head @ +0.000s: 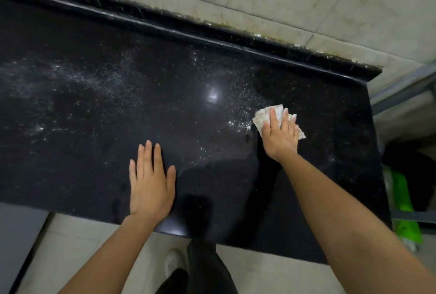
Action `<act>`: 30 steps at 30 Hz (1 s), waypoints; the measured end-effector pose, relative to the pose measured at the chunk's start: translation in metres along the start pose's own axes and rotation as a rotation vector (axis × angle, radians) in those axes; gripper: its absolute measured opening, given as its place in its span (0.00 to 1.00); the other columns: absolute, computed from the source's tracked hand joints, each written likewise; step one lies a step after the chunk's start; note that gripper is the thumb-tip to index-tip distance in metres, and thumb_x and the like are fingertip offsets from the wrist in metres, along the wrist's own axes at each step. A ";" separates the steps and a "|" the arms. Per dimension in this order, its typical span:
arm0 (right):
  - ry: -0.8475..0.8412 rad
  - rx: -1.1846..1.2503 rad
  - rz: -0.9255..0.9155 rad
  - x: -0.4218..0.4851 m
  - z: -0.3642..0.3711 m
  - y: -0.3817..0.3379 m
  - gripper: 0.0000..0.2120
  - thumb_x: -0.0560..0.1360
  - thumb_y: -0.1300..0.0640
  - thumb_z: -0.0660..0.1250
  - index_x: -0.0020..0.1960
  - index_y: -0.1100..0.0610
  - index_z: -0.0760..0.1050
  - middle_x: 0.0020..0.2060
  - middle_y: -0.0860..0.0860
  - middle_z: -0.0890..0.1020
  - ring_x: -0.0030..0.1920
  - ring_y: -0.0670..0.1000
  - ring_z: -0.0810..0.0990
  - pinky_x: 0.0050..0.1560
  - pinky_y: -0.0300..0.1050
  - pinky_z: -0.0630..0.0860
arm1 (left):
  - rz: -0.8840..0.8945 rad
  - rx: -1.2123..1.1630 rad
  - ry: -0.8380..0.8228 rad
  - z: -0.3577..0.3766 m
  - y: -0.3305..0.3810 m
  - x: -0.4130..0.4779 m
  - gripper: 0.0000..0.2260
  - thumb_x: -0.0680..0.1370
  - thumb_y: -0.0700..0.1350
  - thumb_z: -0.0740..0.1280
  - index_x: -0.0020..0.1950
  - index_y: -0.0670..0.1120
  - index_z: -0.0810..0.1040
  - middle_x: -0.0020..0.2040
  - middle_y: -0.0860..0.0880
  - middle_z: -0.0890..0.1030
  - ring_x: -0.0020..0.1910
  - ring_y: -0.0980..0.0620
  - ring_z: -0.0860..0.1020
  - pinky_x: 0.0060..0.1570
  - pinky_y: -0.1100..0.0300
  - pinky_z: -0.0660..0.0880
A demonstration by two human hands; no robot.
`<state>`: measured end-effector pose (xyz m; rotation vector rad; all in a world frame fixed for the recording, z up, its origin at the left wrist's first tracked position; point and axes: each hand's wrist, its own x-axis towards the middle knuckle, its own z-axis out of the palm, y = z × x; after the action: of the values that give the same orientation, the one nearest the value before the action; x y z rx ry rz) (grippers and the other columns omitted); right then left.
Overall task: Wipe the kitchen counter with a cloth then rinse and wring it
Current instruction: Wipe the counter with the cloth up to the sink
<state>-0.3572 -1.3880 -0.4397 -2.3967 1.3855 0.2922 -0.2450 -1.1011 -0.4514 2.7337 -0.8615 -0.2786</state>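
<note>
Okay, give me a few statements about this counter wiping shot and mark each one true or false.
1. The right hand presses a light cloth flat on the black counter. True.
2. The left hand holds a second cloth. False: it lies flat on the bare counter with straight fingers and holds nothing.
3. White specks are scattered over the counter to the left of the cloth. True.
4. The cloth is at the counter's left end. False: it is near the right end, on the right hand's side.
</note>
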 end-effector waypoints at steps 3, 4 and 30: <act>0.018 -0.019 -0.043 0.036 -0.010 0.000 0.25 0.82 0.45 0.40 0.78 0.46 0.40 0.78 0.53 0.39 0.76 0.55 0.34 0.74 0.53 0.35 | 0.020 -0.032 0.003 0.004 0.012 0.022 0.29 0.80 0.56 0.44 0.77 0.41 0.50 0.78 0.47 0.47 0.75 0.54 0.39 0.73 0.55 0.35; 0.019 -0.030 -0.057 0.047 -0.014 0.000 0.25 0.82 0.45 0.40 0.78 0.46 0.40 0.78 0.53 0.39 0.76 0.55 0.34 0.74 0.53 0.35 | 0.024 -0.043 0.011 0.006 0.015 0.027 0.29 0.81 0.56 0.43 0.77 0.41 0.49 0.78 0.47 0.47 0.75 0.54 0.39 0.72 0.56 0.34; -0.137 -0.342 -0.880 -0.002 0.002 0.045 0.27 0.80 0.40 0.32 0.77 0.43 0.40 0.77 0.49 0.43 0.77 0.56 0.41 0.76 0.54 0.44 | -0.009 -0.108 0.025 0.010 0.020 0.036 0.26 0.80 0.51 0.45 0.77 0.41 0.56 0.78 0.48 0.54 0.77 0.53 0.48 0.75 0.59 0.43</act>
<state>-0.3967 -1.4062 -0.4496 -2.9135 0.1403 0.4536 -0.2296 -1.1396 -0.4590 2.6363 -0.8041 -0.2835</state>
